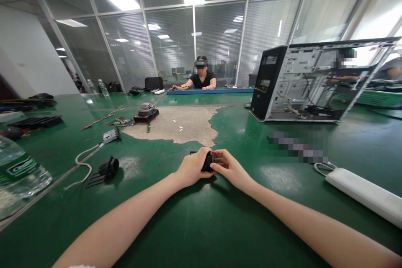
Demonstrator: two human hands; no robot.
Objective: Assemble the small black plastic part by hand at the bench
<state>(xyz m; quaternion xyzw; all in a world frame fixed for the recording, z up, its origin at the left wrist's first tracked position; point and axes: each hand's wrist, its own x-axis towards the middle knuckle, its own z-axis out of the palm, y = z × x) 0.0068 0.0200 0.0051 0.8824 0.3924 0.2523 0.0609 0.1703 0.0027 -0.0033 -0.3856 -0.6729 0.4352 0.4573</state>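
A small black part point(207, 162) is held between my two hands, just above the green table point(194, 226). My left hand point(194, 167) wraps round it from the left, its fingers closed on it. From the right, my right hand point(228, 168) pinches the part's right side with thumb and fingertips. A thin dark piece of it sticks out behind my left hand. Much of the part is hidden by my fingers, so its full shape cannot be made out.
An open computer case point(273, 86) stands at the back right, a white power strip point(364, 192) in front. Leftward lie a black bracket point(108, 168), a metal piece with cable point(110, 135), a heatsink fan point(146, 111) and a water bottle point(21, 169). A person point(202, 79) sits opposite.
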